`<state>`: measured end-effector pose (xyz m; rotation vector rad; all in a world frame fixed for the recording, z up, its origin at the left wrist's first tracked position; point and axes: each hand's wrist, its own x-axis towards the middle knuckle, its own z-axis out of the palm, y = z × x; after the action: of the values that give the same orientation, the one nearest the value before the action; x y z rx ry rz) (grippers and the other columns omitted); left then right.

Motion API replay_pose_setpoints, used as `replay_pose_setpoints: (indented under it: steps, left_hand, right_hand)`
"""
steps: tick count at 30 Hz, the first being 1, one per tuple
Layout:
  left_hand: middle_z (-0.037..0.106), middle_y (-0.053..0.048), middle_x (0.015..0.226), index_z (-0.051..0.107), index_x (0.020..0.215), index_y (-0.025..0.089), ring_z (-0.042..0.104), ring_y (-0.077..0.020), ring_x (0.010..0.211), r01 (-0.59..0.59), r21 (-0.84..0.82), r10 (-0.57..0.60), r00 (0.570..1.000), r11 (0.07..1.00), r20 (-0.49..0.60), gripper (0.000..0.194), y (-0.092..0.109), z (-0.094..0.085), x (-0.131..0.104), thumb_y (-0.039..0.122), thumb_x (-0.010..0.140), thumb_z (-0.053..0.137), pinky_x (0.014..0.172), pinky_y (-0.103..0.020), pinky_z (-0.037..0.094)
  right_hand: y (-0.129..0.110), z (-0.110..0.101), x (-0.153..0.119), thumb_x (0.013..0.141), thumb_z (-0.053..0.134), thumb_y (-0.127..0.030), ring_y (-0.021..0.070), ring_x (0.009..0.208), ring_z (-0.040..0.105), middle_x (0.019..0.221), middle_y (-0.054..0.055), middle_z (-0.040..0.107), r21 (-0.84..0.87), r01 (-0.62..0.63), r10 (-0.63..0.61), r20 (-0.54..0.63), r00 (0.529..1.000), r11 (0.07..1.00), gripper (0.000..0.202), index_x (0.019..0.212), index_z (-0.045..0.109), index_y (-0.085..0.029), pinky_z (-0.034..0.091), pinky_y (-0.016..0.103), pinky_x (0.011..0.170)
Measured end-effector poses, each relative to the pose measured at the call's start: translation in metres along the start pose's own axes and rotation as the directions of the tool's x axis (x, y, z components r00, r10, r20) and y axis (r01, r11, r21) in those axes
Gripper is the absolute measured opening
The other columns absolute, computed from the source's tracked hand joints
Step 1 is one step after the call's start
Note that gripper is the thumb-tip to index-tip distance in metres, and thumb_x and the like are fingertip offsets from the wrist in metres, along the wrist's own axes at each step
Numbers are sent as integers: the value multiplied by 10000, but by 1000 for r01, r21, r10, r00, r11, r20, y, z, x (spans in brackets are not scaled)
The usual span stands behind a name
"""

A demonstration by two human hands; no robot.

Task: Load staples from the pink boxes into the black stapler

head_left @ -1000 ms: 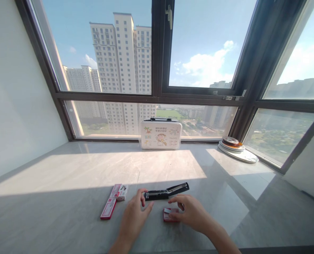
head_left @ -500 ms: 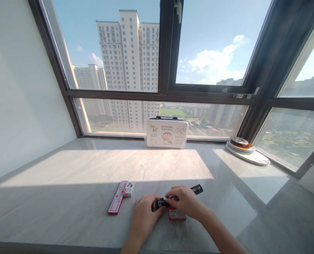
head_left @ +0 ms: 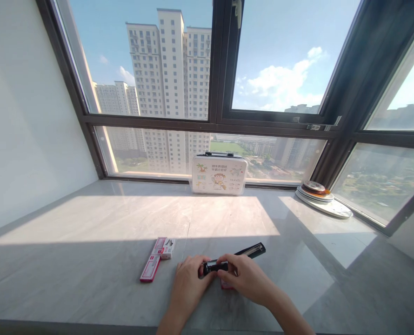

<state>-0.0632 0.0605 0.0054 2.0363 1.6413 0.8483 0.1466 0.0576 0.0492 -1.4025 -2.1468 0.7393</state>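
While the left hand [head_left: 189, 286] pinches the black stapler's [head_left: 233, 259] near end, the right hand [head_left: 246, 278] clasps its body; a small red box [head_left: 225, 284] lies beneath. Staple boxes [head_left: 158, 258] rest at nine o'clock.

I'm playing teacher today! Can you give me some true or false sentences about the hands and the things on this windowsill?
1. Both hands, left hand and right hand, touch the black stapler. True.
2. The stapler is closed. False: its top is swung open.
3. Red and white staple boxes lie left of the left hand. True.
4. The white case lies flat by the hands. False: it stands at the window.
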Motion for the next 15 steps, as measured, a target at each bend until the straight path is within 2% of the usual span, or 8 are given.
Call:
replay_pose_setpoints:
  steps: [3, 5, 6, 8, 10, 12, 15]
  left_hand:
    - [660, 17, 796, 716, 1025, 292, 585, -210, 821, -1, -1, 1, 1000, 1000, 0, 238, 0, 0, 0, 405, 815, 713, 744, -298, 302]
    - [657, 12, 791, 715, 1037, 288, 588, -217, 828, 3, 5, -3, 1000, 1000, 12, 249, 1, 0, -1, 407, 819, 703, 753, -303, 310]
    - [656, 11, 789, 715, 1041, 286, 590, -219, 830, 5, 9, -6, 1000, 1000, 17, 252, 2, -1, -1, 410, 823, 695, 756, -306, 314]
    - [653, 9, 789, 713, 1055, 286, 592, -223, 837, 8, 15, -8, 999, 1000, 31, 261, 3, -2, -1, 416, 831, 681, 760, -310, 321]
    - [653, 8, 792, 712, 1065, 287, 593, -225, 843, 6, 15, -7, 999, 1000, 42, 270, 4, -2, -2, 421, 833, 675, 760, -312, 325]
    - [652, 11, 789, 716, 1058, 293, 591, -222, 835, -2, 11, 2, 999, 1000, 46, 264, 5, -3, -3, 423, 831, 680, 752, -309, 321]
    - [647, 22, 784, 721, 1028, 305, 585, -208, 811, -8, 6, 7, 999, 1000, 36, 232, 5, -5, -4, 416, 825, 696, 738, -301, 309]
  right_hand:
    - [25, -3, -17, 921, 567, -556, 116, 588, 495, 655, -24, 572, 251, -88, 98, -26, 995, 964, 380, 953, 701, -201, 306, 232, 536]
    - [50, -9, -28, 902, 526, -660, 93, 476, 412, 575, -39, 504, 396, -226, 224, 51, 973, 890, 518, 895, 680, -165, 272, 228, 464]
    - [61, -13, -33, 880, 521, -702, 82, 420, 367, 550, -53, 483, 440, -295, 284, 91, 954, 848, 565, 951, 674, -163, 241, 227, 427]
    - [75, -22, -37, 843, 544, -735, 63, 366, 302, 572, -67, 492, 526, -341, 352, 82, 932, 779, 625, 1105, 645, -177, 189, 223, 391]
    - [76, -30, -33, 835, 573, -718, 54, 390, 291, 620, -64, 504, 609, -283, 364, -9, 931, 741, 639, 1194, 615, -191, 182, 216, 403]
    - [63, -34, -21, 829, 609, -684, 64, 454, 325, 646, -49, 503, 636, -193, 324, -96, 941, 748, 604, 1159, 639, -178, 207, 216, 436]
    - [33, -35, 2, 800, 679, -607, 98, 549, 402, 656, -28, 517, 497, -59, 162, -167, 972, 866, 475, 976, 690, -165, 274, 233, 497]
